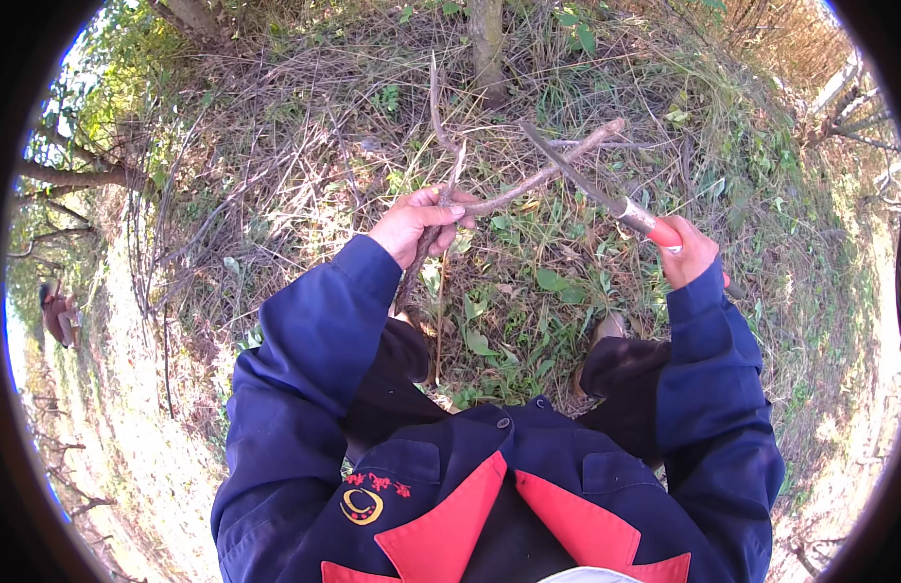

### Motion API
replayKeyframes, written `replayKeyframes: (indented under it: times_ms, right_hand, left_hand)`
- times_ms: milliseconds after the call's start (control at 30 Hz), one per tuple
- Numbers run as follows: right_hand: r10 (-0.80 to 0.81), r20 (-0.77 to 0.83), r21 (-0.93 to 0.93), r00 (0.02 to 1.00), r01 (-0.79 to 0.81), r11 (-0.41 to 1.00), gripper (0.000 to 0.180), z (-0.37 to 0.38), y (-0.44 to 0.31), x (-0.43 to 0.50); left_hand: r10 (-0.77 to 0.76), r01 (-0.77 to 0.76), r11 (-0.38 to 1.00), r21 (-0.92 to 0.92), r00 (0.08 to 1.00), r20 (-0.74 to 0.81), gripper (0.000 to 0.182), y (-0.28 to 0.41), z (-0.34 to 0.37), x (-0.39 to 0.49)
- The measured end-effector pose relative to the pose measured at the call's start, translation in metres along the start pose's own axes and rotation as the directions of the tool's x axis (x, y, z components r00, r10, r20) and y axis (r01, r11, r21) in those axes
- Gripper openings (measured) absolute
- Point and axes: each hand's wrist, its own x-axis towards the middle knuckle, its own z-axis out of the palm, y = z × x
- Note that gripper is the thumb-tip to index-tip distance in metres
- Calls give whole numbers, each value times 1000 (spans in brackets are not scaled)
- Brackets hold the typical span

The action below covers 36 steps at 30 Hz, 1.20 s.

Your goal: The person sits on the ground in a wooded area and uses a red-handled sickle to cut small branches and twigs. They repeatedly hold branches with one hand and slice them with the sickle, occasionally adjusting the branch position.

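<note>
My left hand point(423, 224) is closed around a forked, rough-barked branch point(520, 188) at the point where its arms part. One arm slants up to the right and ends in a blunt tip, another rises upward, and the thick dark end points down towards my left foot. In my right hand point(687, 251) is the orange handle of a curved-blade tool point(603, 197), perhaps a pruning saw or a sickle; its teeth cannot be made out. The blade points up and left, and in the picture it crosses the branch's right arm. Whether they touch I cannot tell.
A tree trunk point(487, 51) stands just ahead. Cut twigs and brush point(239, 175) lie at the left over dry grass. More trees with low limbs are at the left point(93, 175) and right point(833, 127). Far off at the left edge is another person point(59, 315). My shoes rest on the grass.
</note>
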Motion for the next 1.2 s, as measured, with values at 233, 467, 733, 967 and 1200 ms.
replayKeyframes:
  times_ms: [233, 467, 733, 967, 1200]
  right_hand:
    - [-106, 30, -11, 994, 107, 994, 24, -3, 4, -3]
    - [-160, 10, -60, 987, 160, 985, 25, -8, -7, -3]
    - [-140, 57, -72, 988, 144, 987, 22, -13, -3, -7]
    - [-84, 299, 89, 951, 60, 994, 31, -25, -20, -7]
    - [-109, 504, 197, 857, 9, 980, 41, -20, -8, -15]
  left_hand:
    - [-55, 58, 998, 25, 993, -102, 17, 3, 13, -8]
    - [-181, 189, 982, 32, 969, -168, 17, 6, 15, -11]
    - [-87, 114, 981, 155, 981, -171, 19, 0, 15, -9]
    - [-96, 121, 968, 218, 988, -121, 21, -5, 5, -8]
    - [-112, 135, 963, 234, 988, -106, 23, -2, 12, -8]
